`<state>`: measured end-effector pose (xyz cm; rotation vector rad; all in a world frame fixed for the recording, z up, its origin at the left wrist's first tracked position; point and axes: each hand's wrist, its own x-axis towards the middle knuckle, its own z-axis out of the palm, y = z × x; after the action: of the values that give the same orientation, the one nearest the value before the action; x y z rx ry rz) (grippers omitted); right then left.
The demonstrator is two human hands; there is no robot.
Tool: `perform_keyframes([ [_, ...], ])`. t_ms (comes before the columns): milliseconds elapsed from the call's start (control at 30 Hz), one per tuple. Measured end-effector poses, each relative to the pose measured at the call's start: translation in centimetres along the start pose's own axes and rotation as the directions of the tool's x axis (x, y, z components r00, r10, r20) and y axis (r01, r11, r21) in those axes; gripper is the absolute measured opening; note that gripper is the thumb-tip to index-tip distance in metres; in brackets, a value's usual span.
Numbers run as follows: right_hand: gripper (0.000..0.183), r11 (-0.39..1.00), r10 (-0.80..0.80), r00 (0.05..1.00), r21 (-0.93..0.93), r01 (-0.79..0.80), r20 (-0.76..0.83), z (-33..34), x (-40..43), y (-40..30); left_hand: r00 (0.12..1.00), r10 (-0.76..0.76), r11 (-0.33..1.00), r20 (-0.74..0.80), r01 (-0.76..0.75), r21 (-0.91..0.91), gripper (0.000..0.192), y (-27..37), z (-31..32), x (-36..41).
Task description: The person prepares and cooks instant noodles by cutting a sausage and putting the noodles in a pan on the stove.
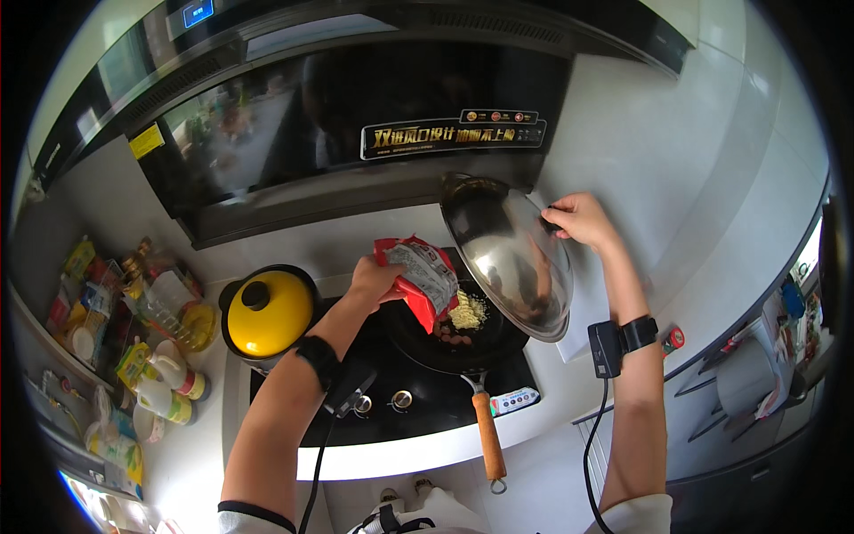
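Observation:
My left hand (379,282) grips a red and silver food bag (420,275), tilted over a black frying pan (427,350) with a wooden handle. In the pan lie a pale yellow crumbly heap (468,311) and several pinkish-brown pieces (455,337). By its dark knob, my right hand (578,219) holds a shiny metal lid (510,257), tilted steeply over the pan's right side. The pan stands on a black glass cooktop (360,430). Whether anything is falling from the bag cannot be told.
A pot with a yellow lid (273,317) stands left of the pan. Bottles (163,397), an oil jug (198,327) and a rack of packets (100,300) line the left counter. A dark range hood (347,127) rises behind. A red-topped jar (674,338) is beyond my right wrist.

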<state>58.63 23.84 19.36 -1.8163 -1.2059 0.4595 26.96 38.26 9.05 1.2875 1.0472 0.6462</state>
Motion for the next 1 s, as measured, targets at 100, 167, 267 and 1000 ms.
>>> perform_keyframes([
  [100,0.029,1.0,-0.024,1.0,0.015,0.024,-0.019,0.7,0.3,0.5,0.999,0.034,0.977,-0.039,-0.041,-0.209,0.03,-1.6,-1.8,-2.4],
  [167,0.029,1.0,-0.027,0.999,-0.001,0.027,-0.029,1.5,0.5,0.8,0.996,0.08,0.918,-0.04,-0.089,-0.387,0.032,-3.0,-2.9,-5.0],
  [267,0.03,0.998,-0.055,0.998,-0.026,0.054,-0.022,2.8,1.3,2.0,1.0,0.018,0.793,0.023,0.0,-0.609,0.033,-5.7,-4.7,-9.7],
  [1000,0.044,0.759,-0.23,0.961,-0.59,0.277,0.156,18.9,0.5,6.2,0.951,0.262,0.305,-0.167,-0.246,-0.92,0.04,-20.9,-16.0,-26.8],
])
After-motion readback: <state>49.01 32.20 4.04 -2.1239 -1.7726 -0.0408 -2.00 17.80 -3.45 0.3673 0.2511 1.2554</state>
